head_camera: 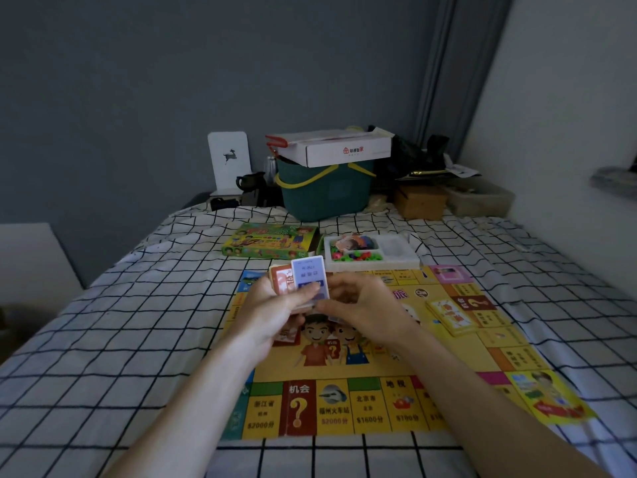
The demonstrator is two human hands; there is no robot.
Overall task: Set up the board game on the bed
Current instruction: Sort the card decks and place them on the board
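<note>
Bedding in a black-and-white grid point(144, 326) lay under your game board point(344, 401), spread flat before grey walls. Your left hand point(275, 305) gripped a stack of cards point(308, 277) above it; your right hand point(362, 305) pinched the stack's lower edge. Game box point(270, 240) and parts tray point(370, 253) sat beyond.

board point(375, 370) yellow | bedsheet point(138, 339) white, black grid | basket point(324, 194) teal
</note>
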